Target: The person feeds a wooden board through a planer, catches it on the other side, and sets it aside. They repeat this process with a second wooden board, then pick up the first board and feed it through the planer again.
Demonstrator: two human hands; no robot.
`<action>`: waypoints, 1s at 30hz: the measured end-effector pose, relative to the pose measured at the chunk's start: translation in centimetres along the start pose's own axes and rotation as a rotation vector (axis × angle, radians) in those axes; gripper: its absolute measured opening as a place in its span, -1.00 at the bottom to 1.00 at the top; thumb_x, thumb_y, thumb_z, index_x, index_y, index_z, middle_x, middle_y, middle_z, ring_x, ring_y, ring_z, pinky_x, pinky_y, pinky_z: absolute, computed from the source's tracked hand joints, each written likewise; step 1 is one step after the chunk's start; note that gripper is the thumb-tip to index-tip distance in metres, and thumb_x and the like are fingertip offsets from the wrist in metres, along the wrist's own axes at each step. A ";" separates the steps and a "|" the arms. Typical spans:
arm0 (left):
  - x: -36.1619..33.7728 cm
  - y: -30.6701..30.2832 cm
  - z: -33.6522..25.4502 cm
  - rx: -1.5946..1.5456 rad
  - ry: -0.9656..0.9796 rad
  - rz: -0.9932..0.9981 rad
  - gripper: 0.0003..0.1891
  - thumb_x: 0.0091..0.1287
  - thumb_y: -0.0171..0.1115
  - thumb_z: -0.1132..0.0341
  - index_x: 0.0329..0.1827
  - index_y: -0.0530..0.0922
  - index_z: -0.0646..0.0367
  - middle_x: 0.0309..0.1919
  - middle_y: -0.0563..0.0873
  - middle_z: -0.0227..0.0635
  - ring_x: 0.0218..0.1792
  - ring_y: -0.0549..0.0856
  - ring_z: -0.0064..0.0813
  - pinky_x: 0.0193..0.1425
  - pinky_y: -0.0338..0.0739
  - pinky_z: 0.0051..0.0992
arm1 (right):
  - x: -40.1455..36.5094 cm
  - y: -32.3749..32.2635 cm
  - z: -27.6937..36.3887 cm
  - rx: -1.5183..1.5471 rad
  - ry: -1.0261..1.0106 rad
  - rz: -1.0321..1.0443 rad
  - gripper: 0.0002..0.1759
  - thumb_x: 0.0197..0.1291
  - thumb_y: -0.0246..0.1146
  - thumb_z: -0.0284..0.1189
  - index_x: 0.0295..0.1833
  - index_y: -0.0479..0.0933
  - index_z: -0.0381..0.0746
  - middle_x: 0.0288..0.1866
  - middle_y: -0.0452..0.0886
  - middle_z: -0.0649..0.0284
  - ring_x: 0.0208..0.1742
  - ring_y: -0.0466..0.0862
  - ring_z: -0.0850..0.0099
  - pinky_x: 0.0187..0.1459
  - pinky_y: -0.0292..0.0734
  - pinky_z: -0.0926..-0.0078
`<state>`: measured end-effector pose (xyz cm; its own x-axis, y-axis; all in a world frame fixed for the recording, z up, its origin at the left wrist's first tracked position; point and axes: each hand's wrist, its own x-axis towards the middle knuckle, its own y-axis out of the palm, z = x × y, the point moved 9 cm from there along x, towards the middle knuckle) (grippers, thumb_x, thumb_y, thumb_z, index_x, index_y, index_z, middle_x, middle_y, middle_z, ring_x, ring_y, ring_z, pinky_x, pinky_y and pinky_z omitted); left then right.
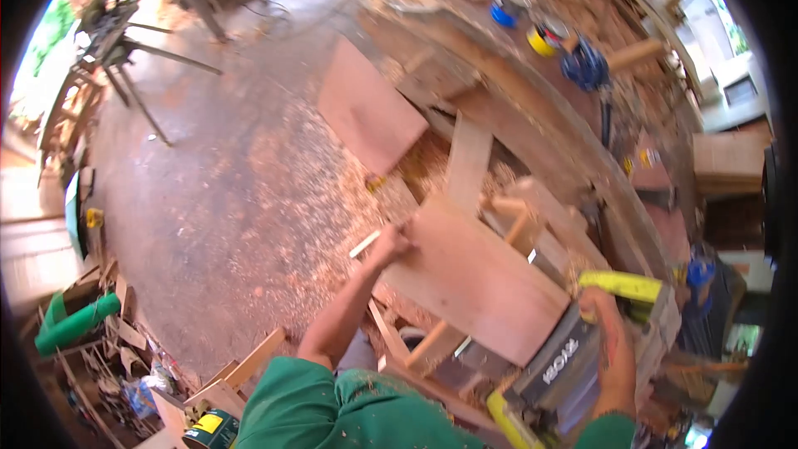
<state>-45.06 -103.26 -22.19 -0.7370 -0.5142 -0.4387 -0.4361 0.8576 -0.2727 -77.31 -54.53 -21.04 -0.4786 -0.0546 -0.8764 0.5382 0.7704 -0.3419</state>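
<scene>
A flat, reddish-brown wooden board lies tilted across the middle, its near right end against a grey and yellow planer marked RYOBI. My left hand is closed on the board's far left edge, fingers curled at its corner. A short white stick shows beside that hand's wrist. On the right, my right hand rests on top of the planer by its yellow upper part, with its fingers bent around the machine's edge.
Another board lies on the shavings-covered floor ahead. A long timber slab curves along the right, with blue and yellow tape rolls beyond it. Wood offcuts and a green roll lie at the left. A can stands near my left side.
</scene>
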 end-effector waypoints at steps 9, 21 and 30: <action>1.8 2.0 4.6 -0.174 0.039 -0.003 -0.36 -0.09 0.36 0.39 0.18 0.43 0.09 -0.24 0.68 -0.17 -0.21 0.65 -0.45 -0.15 0.51 -0.48 | -10.4 -5.2 4.4 0.449 0.083 -0.214 -0.76 -0.11 0.17 -0.36 -0.32 0.60 -0.24 -0.23 0.62 0.09 -0.15 0.62 0.26 -0.11 0.49 0.32; 1.5 2.9 3.4 -0.140 -0.140 0.184 -0.52 0.01 0.29 0.51 0.07 0.45 0.26 -0.35 0.64 -0.28 -0.38 0.64 -0.50 -0.37 0.60 -0.52 | -19.5 -8.8 5.2 0.109 -0.127 -0.973 -0.62 0.00 0.11 -0.52 0.02 0.47 -0.28 -0.04 0.52 0.03 0.04 0.48 0.11 0.06 0.34 0.20; 0.8 2.3 2.2 -0.333 -0.056 0.156 -0.38 0.06 0.17 0.63 0.27 0.28 0.30 -0.17 0.64 -0.15 -0.27 0.65 -0.43 -0.27 0.57 -0.52 | -20.7 -7.6 5.7 -0.036 -0.231 -1.051 -0.85 -0.11 0.19 -0.50 -0.35 0.60 -0.20 -0.03 0.47 0.18 0.06 0.36 0.22 0.08 0.24 0.28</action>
<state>-45.54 -101.70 -25.05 -0.7826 -0.3689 -0.5014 -0.4715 0.8772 0.0905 -67.55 -62.84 -2.23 -0.5449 -0.8159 -0.1935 -0.0885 0.2854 -0.9543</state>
